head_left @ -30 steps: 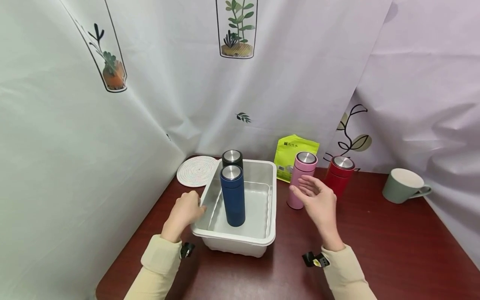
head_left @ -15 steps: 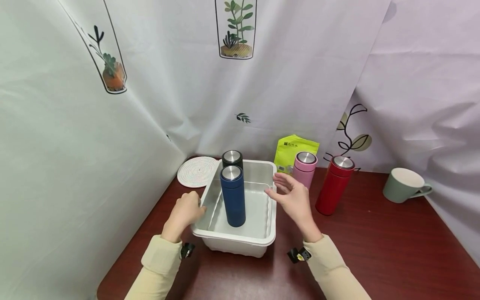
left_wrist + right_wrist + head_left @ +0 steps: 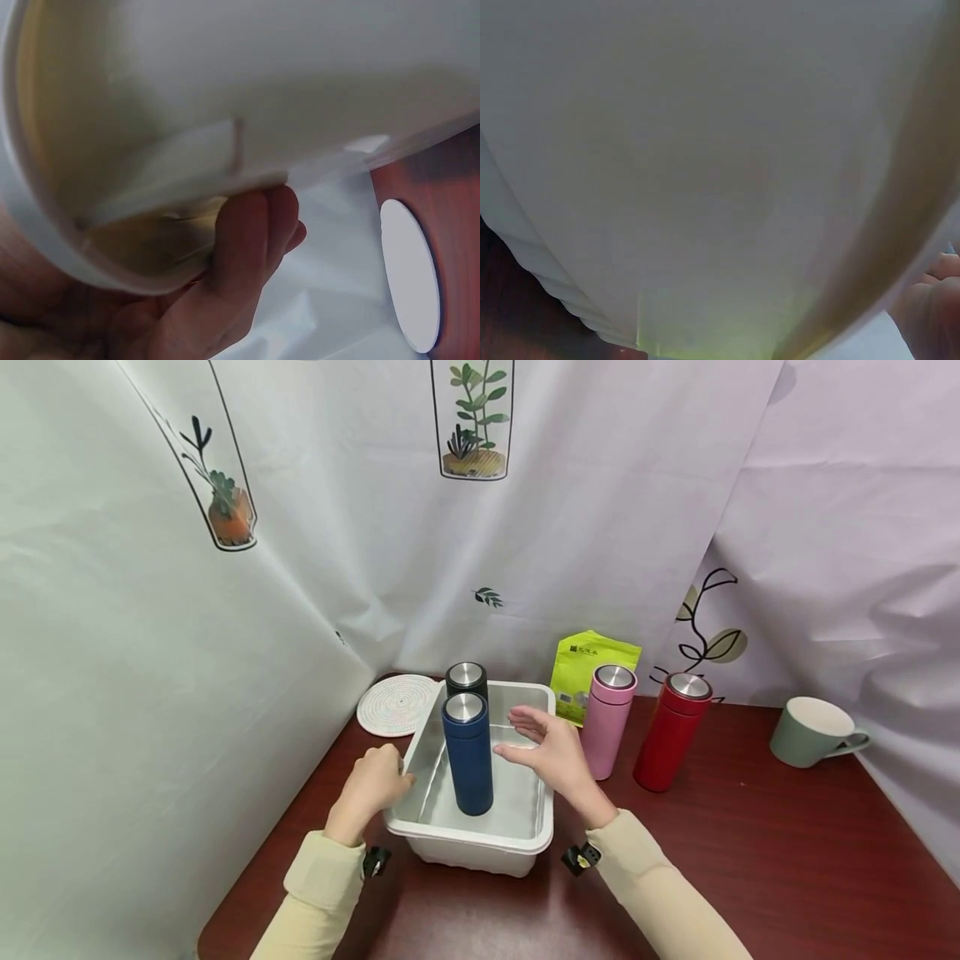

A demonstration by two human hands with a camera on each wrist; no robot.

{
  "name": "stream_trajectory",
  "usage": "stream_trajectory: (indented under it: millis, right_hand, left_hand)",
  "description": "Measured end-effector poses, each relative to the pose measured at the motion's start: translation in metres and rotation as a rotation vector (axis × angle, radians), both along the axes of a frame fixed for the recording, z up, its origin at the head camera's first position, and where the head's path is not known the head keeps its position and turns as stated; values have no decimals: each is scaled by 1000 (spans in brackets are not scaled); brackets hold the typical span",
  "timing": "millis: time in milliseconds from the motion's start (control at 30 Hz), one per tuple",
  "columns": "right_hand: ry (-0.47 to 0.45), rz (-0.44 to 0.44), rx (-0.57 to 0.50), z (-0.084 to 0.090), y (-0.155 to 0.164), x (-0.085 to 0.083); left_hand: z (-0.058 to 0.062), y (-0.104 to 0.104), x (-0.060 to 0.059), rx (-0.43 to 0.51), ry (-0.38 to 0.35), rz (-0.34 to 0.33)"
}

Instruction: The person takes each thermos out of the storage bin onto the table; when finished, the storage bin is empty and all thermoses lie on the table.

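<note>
A white plastic basin [image 3: 480, 837] stands on the table, and my left hand [image 3: 375, 783] grips its left rim. In the left wrist view, fingers [image 3: 244, 244] curl under that rim against the outer wall. Inside the basin a blue thermos bottle [image 3: 468, 760] stands upright, with a black thermos bottle [image 3: 467, 675] mostly hidden behind it. Over the right half of the basin my right hand [image 3: 555, 752] holds nothing; its fingers and thumb are spread apart, facing the blue bottle without touching it. The basin wall [image 3: 705, 172] fills most of the right wrist view.
Right of the basin stand a pink thermos bottle [image 3: 607, 727] and a red thermos bottle [image 3: 671, 735]. A yellow-green packet [image 3: 577, 672] leans at the back. A green mug [image 3: 802, 735] stands far right. A round woven mat [image 3: 397, 704] lies behind the basin's left side.
My right hand has moved left, away from the pink bottle and over the basin. The left hand has kept its grip on the rim; the bottles have not moved.
</note>
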State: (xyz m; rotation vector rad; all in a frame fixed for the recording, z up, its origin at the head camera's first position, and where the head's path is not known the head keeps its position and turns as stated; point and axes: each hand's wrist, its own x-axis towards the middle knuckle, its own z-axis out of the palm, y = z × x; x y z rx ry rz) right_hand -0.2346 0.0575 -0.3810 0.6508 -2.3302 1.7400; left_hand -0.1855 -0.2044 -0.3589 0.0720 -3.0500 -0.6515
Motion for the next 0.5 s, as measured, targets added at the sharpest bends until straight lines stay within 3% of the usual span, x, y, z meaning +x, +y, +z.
stream_trajectory:
  millis: [500]
  right_hand:
    - [-49, 73, 210, 2, -23, -9]
  left_hand:
    - [1, 2, 0, -3, 18, -11]
